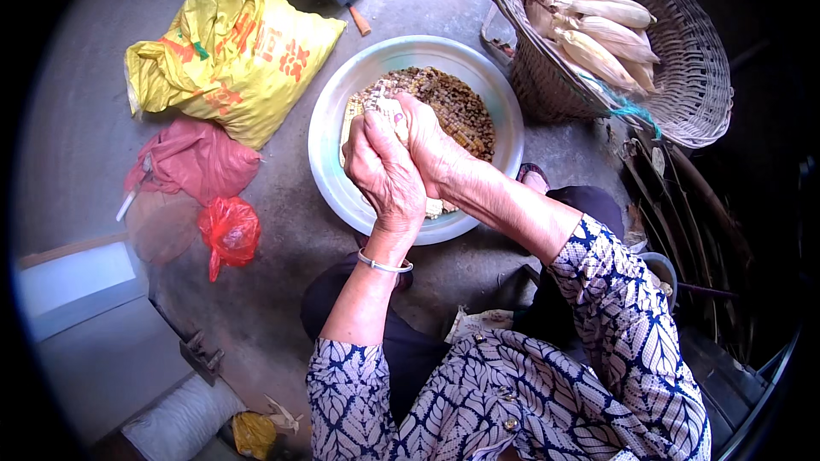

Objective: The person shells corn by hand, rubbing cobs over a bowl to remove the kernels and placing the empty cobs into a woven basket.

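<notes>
Over a wide metal basin (323, 160), my two hands press together around an ear of corn (388, 107) with pale and dark kernels. My left hand (384, 173), a bangle on its wrist, grips the cob from the left. My right hand (432, 144) closes on it from the right, the fingers partly hidden. Beneath them the basin holds loose multicoloured corn kernels (458, 99) and other ears, partly covered by my hands.
A wicker basket (695, 77) of husked and unhusked corn stands at upper right. Left of the basin lie a yellow woven sack (256, 64), a pink bag (198, 160) and a red plastic bag (229, 234). Dry stalks (692, 205) lie at right.
</notes>
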